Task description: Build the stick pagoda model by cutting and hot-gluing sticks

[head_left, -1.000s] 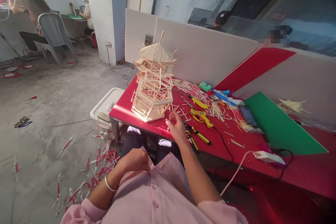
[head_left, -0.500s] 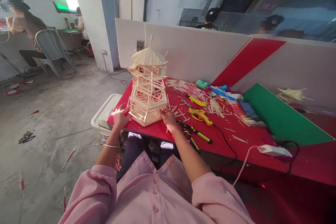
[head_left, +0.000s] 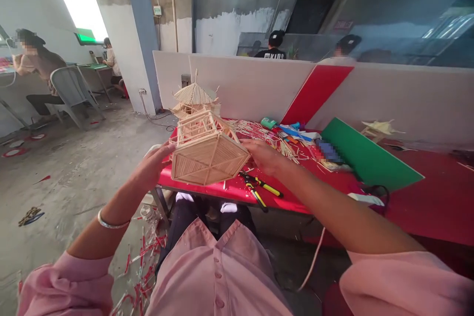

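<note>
Left of centre, the left hand (head_left: 153,164), grip partly curled, holds a hexagonal stick frame (head_left: 211,159), tilted near centre, base facing the viewer; a roofed stick tower (head_left: 194,95) stands behind. The right hand (head_left: 263,156), grip likewise curled, holds the frame's right edge. Farther right, a green board (head_left: 365,155) slants above the red tabletop (head_left: 418,200).

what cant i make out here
All in the head view:
roofed stick tower: lower part, hidden behind the held stick frame
held stick frame: lower interior, hidden behind its hexagonal panel
object beside the green board: details, pixelated
red table: right end, cut off by the picture edge
</note>
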Available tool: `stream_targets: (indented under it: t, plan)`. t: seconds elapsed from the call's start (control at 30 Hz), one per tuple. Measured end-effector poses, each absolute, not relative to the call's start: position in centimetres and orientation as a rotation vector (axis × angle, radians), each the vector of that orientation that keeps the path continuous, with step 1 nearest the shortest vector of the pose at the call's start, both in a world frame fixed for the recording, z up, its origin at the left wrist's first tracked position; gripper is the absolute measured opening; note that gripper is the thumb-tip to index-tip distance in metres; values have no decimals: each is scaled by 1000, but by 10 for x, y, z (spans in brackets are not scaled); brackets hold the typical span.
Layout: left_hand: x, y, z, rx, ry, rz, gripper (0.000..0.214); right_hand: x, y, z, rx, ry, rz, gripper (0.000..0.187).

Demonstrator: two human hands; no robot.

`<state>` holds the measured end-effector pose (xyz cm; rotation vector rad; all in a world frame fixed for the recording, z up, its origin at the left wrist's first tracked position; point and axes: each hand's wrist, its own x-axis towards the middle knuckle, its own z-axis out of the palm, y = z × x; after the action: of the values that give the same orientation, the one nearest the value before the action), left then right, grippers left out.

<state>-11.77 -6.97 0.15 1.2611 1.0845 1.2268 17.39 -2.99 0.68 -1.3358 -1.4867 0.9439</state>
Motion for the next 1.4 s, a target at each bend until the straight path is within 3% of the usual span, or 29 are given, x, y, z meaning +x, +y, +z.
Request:
stream_targets:
  t: [0.13,0.3,0.9,1.27,1.4]
  plan:
    - [-104,-77,30,1197,1127,1180,30,186,-36,26,-1398,-1501,1284,33]
    - [-92,-76,46,1277,1113,1079,35,202,-45,41,-1444,-1445,1434,43]
    - [-78,-88,75,964,1014,1103,15,202,-66,89,-1536,-1350,1508,33]
    - [-103,-78,69,860,986,1099,33,184,-63,102,-1499,-1391,1561,28]
    - [-103,-79,71,825,975,1132,29,180,-66,108,-1492,-1357,1550,22]
